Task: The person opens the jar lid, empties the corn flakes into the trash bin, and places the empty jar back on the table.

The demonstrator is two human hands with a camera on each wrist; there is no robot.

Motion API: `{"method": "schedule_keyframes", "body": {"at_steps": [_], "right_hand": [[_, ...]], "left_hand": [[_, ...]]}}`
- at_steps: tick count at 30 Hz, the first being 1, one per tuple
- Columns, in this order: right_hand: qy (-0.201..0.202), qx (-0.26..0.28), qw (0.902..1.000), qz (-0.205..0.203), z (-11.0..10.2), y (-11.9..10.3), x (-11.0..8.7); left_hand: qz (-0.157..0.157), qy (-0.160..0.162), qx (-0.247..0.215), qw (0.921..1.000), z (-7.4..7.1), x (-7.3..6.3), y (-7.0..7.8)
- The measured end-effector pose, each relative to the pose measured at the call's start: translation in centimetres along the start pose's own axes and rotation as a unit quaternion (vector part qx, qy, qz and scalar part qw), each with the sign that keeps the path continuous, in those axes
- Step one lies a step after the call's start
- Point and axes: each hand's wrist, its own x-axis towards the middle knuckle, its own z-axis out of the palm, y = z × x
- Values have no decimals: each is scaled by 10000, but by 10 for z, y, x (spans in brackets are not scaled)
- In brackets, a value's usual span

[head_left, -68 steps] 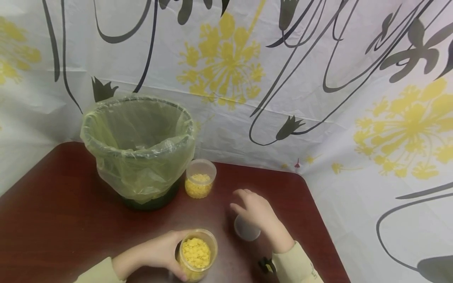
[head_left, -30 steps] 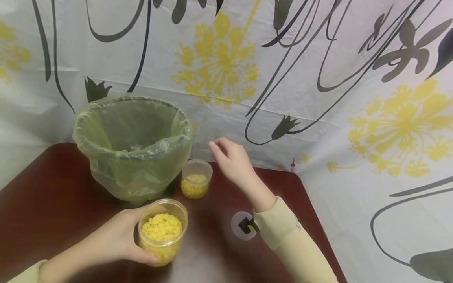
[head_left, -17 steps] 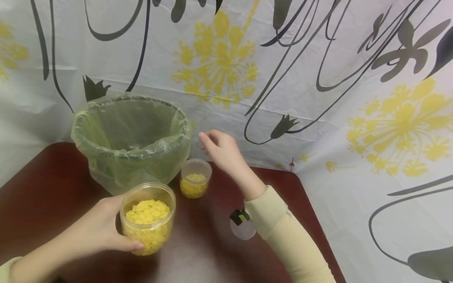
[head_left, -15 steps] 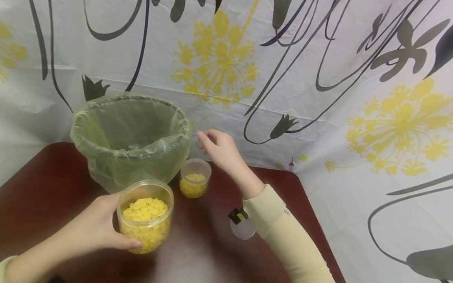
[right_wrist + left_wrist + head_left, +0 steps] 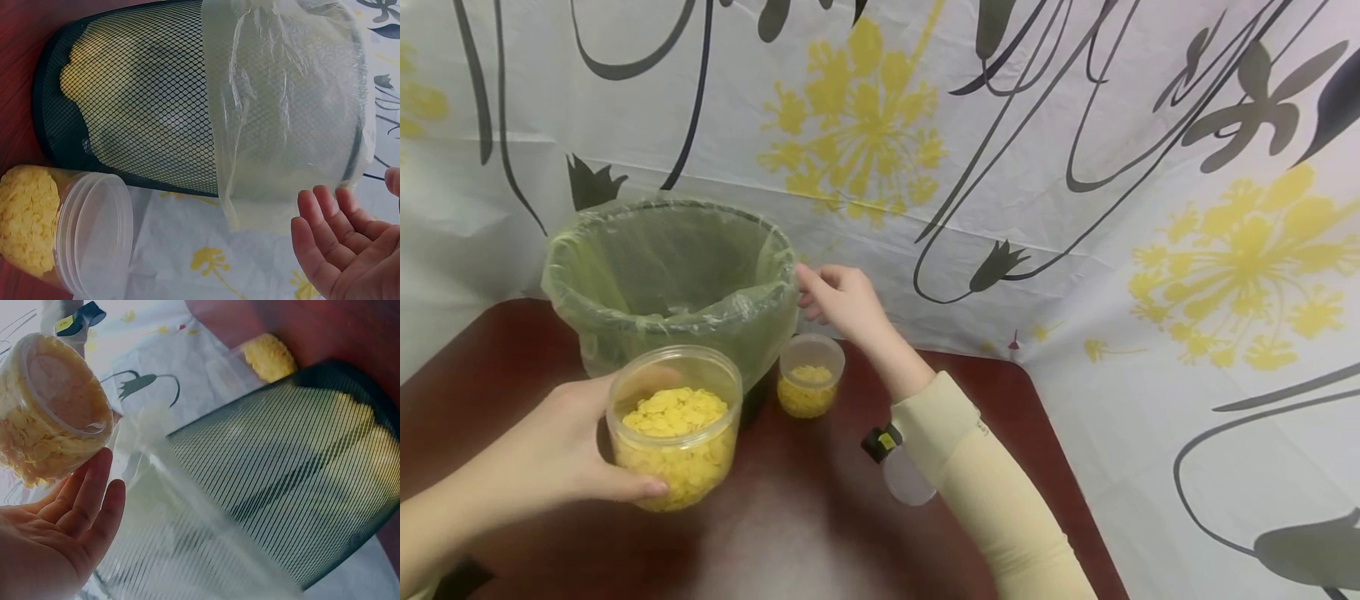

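My left hand (image 5: 561, 446) grips a clear plastic jar (image 5: 681, 467) of yellow flakes, thumb across its near side. This jar is raised in front of the waste bin (image 5: 760, 342), a dark mesh bin with a pale green liner folded over its rim. My right hand (image 5: 850, 304) is at the bin's right rim with loosely bent fingers. In the right wrist view its fingertips (image 5: 303, 200) lie beside the liner (image 5: 287, 125); whether they touch it I cannot tell. Below that hand stands a second jar (image 5: 808, 383) with fewer yellow flakes.
A round translucent lid (image 5: 910, 477) lies on the dark red table (image 5: 790, 517), partly behind the right sleeve (image 5: 940, 417). A black strap with a yellow mark (image 5: 880, 442) shows by that sleeve. Patterned white sheeting (image 5: 1037, 308) hangs behind and to the right.
My left hand has lifted the jar and carried it leftward toward the bin. My right hand has left the lid and moved up and left to the bin's rim.
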Motion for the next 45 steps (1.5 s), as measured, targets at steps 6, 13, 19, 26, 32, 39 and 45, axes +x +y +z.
{"method": "schedule_keyframes", "body": {"at_steps": [6, 13, 19, 26, 32, 39, 45], "right_hand": [[-224, 35, 9994, 258, 5, -3, 6], [-430, 106, 9984, 356, 10, -4, 8], [-522, 250, 9972, 481, 12, -5, 9], [-759, 798, 9917, 660, 16, -9, 9], [-960, 1329, 9818, 959, 18, -10, 10], [-946, 1745, 9741, 1082, 19, -10, 8], [-851, 1800, 9722, 1235, 21, -14, 9]], "left_hand": [[-24, 197, 63, 9998, -13, 4, -3], [-15, 315, 17, 9995, -24, 6, -3], [-42, 381, 259, 9989, -31, 10, -3], [-278, 525, 351, 9976, -41, 14, -3], [-641, 693, 289, 9951, -51, 18, -6], [-547, 960, 393, 9931, -65, 26, -25], [-780, 1018, -497, 9905, -78, 37, -42]]}}
